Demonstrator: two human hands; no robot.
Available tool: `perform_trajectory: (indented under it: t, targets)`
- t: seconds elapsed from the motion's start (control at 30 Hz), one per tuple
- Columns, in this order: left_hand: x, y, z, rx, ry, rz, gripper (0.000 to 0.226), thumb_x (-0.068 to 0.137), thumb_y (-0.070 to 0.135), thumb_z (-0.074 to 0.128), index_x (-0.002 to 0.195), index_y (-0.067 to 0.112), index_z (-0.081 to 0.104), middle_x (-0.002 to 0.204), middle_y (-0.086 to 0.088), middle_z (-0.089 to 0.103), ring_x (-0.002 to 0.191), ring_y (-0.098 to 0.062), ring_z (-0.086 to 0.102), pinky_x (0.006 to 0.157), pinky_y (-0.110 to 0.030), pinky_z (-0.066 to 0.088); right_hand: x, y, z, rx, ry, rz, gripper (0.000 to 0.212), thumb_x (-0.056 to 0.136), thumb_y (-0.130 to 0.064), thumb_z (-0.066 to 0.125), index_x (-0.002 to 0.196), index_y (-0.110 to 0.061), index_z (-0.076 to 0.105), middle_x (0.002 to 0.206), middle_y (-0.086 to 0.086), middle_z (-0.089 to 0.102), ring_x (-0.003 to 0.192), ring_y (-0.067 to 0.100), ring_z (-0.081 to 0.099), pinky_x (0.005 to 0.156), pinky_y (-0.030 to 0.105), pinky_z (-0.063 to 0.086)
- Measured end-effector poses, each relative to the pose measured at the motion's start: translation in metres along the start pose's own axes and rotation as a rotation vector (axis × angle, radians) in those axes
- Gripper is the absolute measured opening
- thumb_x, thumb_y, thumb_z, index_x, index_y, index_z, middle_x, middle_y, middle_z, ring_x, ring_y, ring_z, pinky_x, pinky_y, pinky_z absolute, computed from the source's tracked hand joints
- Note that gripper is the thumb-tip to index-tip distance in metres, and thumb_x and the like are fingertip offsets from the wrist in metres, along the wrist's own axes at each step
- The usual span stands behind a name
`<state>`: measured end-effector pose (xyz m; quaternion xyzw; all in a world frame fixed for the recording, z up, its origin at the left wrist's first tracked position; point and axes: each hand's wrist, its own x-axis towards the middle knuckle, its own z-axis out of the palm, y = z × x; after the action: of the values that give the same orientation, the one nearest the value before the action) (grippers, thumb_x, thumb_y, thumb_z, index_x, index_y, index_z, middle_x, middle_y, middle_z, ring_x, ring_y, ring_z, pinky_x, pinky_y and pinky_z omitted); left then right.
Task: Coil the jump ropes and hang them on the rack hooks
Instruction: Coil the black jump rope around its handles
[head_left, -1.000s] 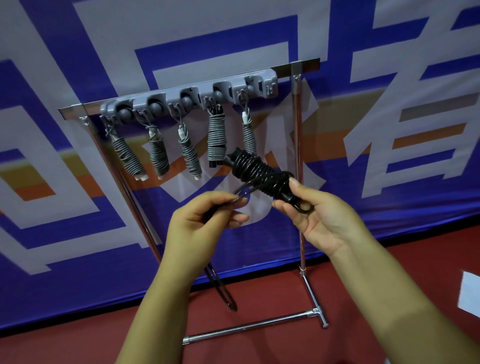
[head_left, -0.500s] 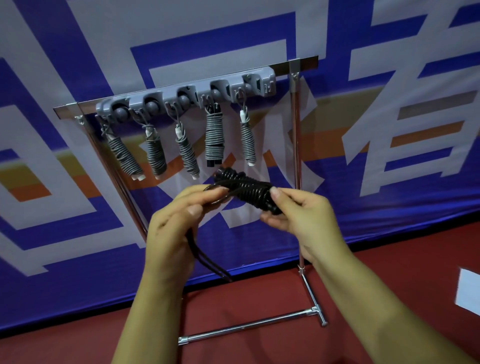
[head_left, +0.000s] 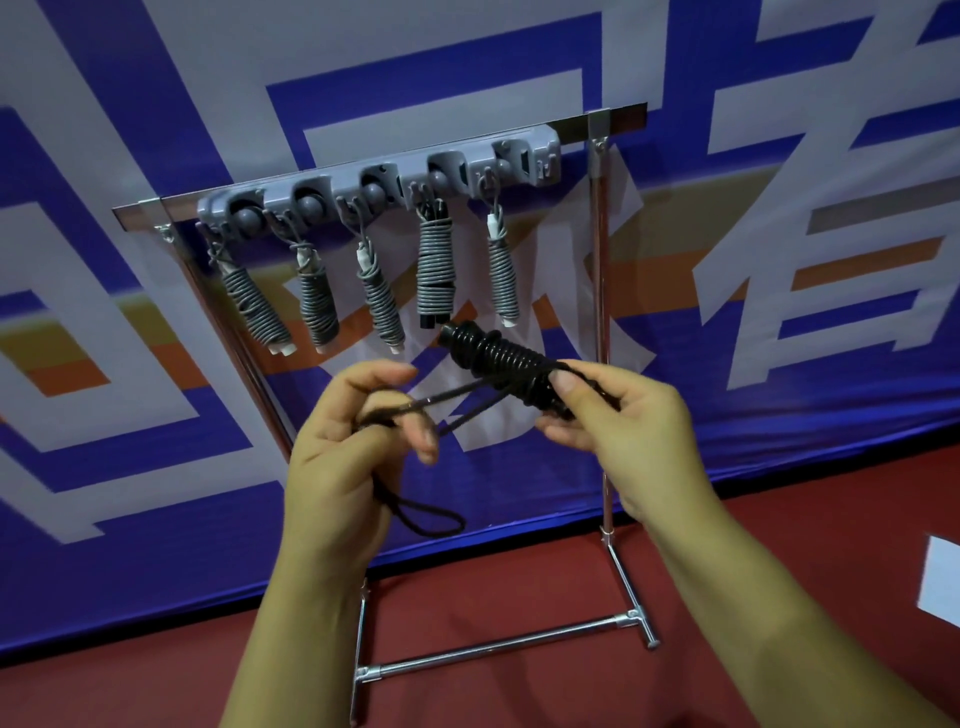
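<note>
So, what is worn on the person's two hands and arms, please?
Nothing is worn. The left hand and the right hand are bare, with no gloves, rings or watch. Both forearms are bare too; no sleeve shows within the picture. The fingernails are short and unpainted.

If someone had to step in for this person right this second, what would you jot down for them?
Right hand grips the coiled black jump rope by its lower end, in front of the rack.
Left hand pinches the rope's loose strands; a short loop hangs below it.
Done: five grey coiled ropes hang from the grey hook bar.
Left: finish winding or tucking the loose end, then hang the black bundle, probably at the bar's right end, though I cannot tell whether a hook is free there.
</note>
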<state>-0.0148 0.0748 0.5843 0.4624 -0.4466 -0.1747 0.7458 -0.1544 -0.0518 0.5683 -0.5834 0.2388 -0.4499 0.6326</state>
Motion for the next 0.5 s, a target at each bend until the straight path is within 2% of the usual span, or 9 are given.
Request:
perform_trajectory:
  t: [0.07,0.13,0.27,0.33,0.4,0.5]
  targets:
    - [-0.004,-0.003,-0.007,0.149,-0.066,-0.019,0.049,0.060,-0.011,0.043,0.076,0.024,0.073,0.049,-0.004,0.056,0.053,-0.018,0.059,0.064,-0.022,0.051,0.001,-0.006,-0.004,0.134,-0.054,0.128,0.015,0.092,-0.009,0.059,0.095,-0.016,0.071,0.089,0.010,0.074,0.077,0.025,0.073,0.067,0.024,0.058]
    - [-0.010,-0.005,-0.015,0.357,-0.185,-0.024,0.048,0.060,-0.009,0.044,0.075,0.026,0.074,0.051,-0.002,0.058,0.062,-0.017,0.064,0.068,-0.021,0.051,-0.001,-0.010,-0.008,0.248,-0.098,0.252,0.015,0.092,-0.011,0.058,0.094,-0.006,0.071,0.088,0.014,0.074,0.075,0.025,0.072,0.061,0.020,0.056]
    - [-0.015,-0.002,-0.015,0.874,-0.443,0.090,0.033,0.074,0.018,0.047,0.093,0.033,0.070,0.074,0.014,0.067,0.084,-0.010,0.060,0.087,-0.019,0.036,-0.005,-0.015,-0.010,0.394,-0.091,0.398,0.021,0.093,-0.011,0.055,0.085,0.006,0.067,0.071,0.018,0.070,0.057,0.018,0.067,0.046,0.014,0.051]
    - [-0.019,-0.002,-0.007,0.957,-0.531,0.099,0.026,0.079,0.026,0.050,0.093,0.030,0.072,0.081,0.017,0.066,0.083,-0.005,0.061,0.089,-0.020,0.028,-0.004,-0.016,-0.009,0.475,-0.063,0.450,0.023,0.093,-0.011,0.054,0.084,0.007,0.065,0.066,0.019,0.068,0.049,0.014,0.064,0.043,0.013,0.049]
    - [-0.024,-0.008,0.002,1.045,-0.606,0.117,0.027,0.083,0.032,0.049,0.097,0.029,0.072,0.076,0.020,0.061,0.082,0.003,0.057,0.087,-0.022,0.026,-0.004,-0.015,-0.008,0.521,-0.039,0.479,0.023,0.093,-0.012,0.055,0.084,0.006,0.064,0.064,0.019,0.066,0.046,0.013,0.062,0.042,0.012,0.049]
    - [-0.029,-0.019,0.008,1.142,-0.613,0.094,0.037,0.085,0.039,0.042,0.105,0.029,0.071,0.074,0.026,0.053,0.081,0.008,0.049,0.086,-0.022,0.026,-0.007,-0.012,-0.007,0.438,-0.030,0.411,0.023,0.093,-0.012,0.055,0.084,0.006,0.064,0.061,0.016,0.067,0.047,0.014,0.063,0.042,0.013,0.049]
